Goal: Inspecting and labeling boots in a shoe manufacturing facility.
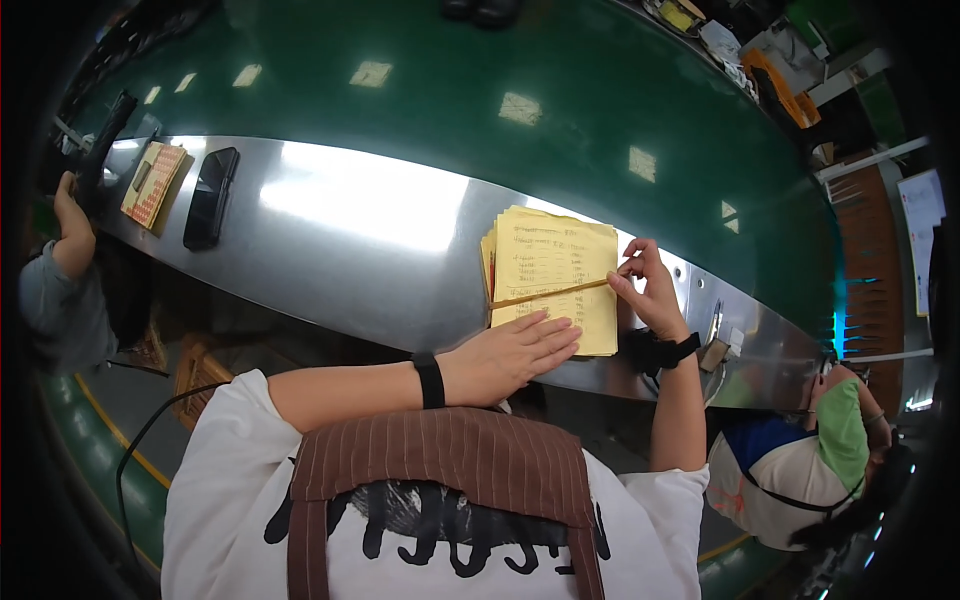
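A stack of yellow handwritten sheets (565,245) lies at the near edge of the metal table, its left corners slightly fanned. Across its middle runs a tan rubber band (548,294), slanting up to the right. My left hand (510,355) rests flat on the lower part of the stack, fingers stretched out and holding nothing. At the stack's right edge, my right hand (648,290) pinches the band's right end between thumb and fingers. The underside of the stack is hidden.
Left on the metal table (350,290) are a black phone (211,198) and a patterned notepad (154,185). A pen (716,318) and small items lie right of my right hand. One person (800,455) sits at the right, another (65,295) at the far left.
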Action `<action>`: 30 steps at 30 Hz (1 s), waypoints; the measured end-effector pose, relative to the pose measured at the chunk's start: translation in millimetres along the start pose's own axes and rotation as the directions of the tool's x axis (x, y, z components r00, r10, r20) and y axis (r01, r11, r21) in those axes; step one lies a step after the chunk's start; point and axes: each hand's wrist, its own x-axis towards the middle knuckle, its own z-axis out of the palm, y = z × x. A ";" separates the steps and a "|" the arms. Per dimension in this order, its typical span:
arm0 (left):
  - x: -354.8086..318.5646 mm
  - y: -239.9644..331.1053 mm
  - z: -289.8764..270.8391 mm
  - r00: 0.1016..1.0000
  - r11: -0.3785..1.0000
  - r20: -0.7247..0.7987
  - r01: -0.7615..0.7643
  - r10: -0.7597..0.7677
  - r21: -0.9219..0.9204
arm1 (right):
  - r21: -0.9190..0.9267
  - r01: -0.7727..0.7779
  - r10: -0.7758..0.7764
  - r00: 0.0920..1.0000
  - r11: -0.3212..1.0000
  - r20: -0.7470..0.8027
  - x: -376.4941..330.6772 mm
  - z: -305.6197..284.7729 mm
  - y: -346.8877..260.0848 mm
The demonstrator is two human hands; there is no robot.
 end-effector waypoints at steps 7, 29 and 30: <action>0.7 3.4 -10.7 0.994 0.987 -0.110 0.003 -0.021 -0.163 | -0.281 0.016 -0.092 0.961 0.959 -0.259 -7.5 -10.9 -16.5; -36.3 -43.3 -28.7 0.820 0.833 -0.306 0.325 -0.484 -0.449 | -0.564 0.371 -0.247 0.926 0.738 0.286 -57.6 104.9 -119.3; -34.9 -43.8 -28.2 0.835 0.839 -0.273 0.343 -0.479 -0.423 | -0.557 0.371 -0.249 0.926 0.743 0.285 -58.1 105.9 -117.2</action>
